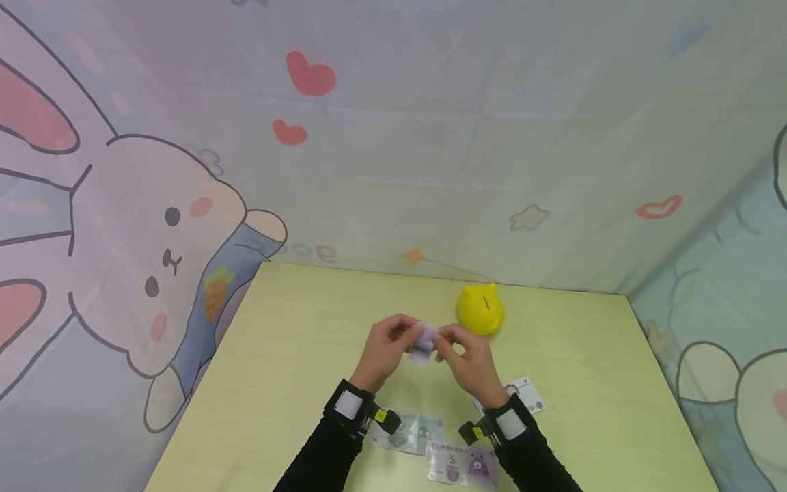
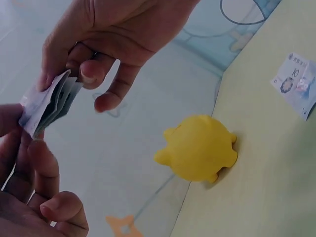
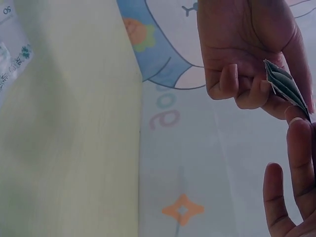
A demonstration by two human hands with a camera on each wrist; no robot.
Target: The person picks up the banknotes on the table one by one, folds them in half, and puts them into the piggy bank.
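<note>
Above the middle of the table, my left hand and right hand pinch a folded purple play banknote from its two sides. In the left wrist view the folded note shows several stacked layers, with greenish paper inside. From the right wrist, the layered edge of the folded note is seen between the fingers of both hands. A yellow piggy bank with a slot in its top stands on the table just beyond my right hand.
Flat on the table near my forearms lie a green note and a purple 5 note, their edges meeting. Partly behind my right wrist lies a 10 note. A cartoon-printed cloth rises along the table's back edge.
</note>
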